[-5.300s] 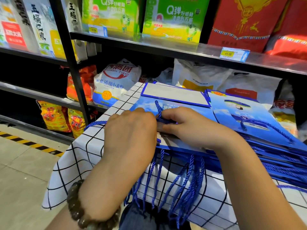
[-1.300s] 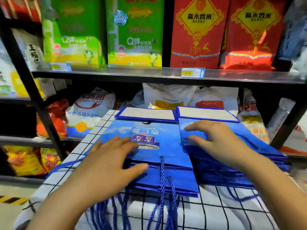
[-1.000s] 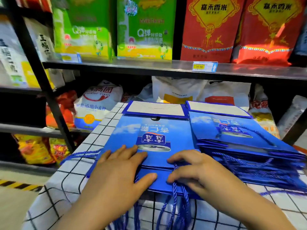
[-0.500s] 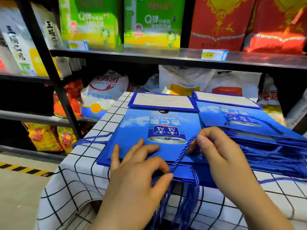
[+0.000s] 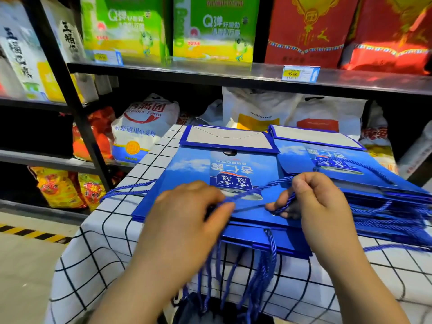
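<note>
Two stacks of flat blue paper gift bags lie on a table with a black-and-white checked cloth (image 5: 100, 249). The left stack (image 5: 187, 169) is in front of me, the right stack (image 5: 364, 181) beside it. A blue rope handle (image 5: 264, 189) of the top left bag is stretched between my hands. My left hand (image 5: 187, 211) pinches one end at the bag's near edge. My right hand (image 5: 318, 202) grips the other end with curled fingers. Several more rope handles (image 5: 257, 272) hang over the table's front edge.
Black metal shelving (image 5: 210, 71) stands right behind the table, with green and red boxes on top and flour and rice sacks (image 5: 142, 129) below. A yellow price tag (image 5: 299, 73) is on the shelf edge. Tiled floor with a yellow-black stripe (image 5: 30, 232) is at left.
My right hand came off the right stack and took the top bag's rope handle. Both hands now pull that rope out across the bag. The view has tilted slightly down.
</note>
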Demonstrator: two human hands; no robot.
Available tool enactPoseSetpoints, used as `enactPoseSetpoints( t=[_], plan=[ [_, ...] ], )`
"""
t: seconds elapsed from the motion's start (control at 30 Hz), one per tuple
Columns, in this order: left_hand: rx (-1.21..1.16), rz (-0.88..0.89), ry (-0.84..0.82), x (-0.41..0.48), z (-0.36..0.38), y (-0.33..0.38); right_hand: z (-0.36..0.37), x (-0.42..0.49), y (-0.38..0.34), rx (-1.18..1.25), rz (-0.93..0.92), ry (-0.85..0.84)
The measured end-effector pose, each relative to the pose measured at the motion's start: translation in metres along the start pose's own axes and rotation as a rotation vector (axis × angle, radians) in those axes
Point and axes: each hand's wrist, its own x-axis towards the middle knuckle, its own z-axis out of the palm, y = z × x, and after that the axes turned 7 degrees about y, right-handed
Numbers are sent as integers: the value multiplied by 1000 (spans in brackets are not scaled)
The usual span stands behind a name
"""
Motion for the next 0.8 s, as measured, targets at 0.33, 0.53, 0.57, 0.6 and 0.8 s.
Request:
enactPoseSetpoints(
  t=[0.33,0.53,0.57,0.6,0.8],
  plan=[
    [-162,-178,-110,30,-63,-33,-21,12,0,-86,18,102],
    [-550,-239,-38,30,-50,-22,-17,2,-12,-512,-444,205],
    [-614,-237,-46,29,-43,-13,-11,-4,-20,-453,-417,110],
    [-655,-229,-58,29,-36,-5,-4,-9,-27,-390,-352,-7],
    [-392,63,-136,24,-16,24,28,-14,-37,0,-170,-254]
  ],
)
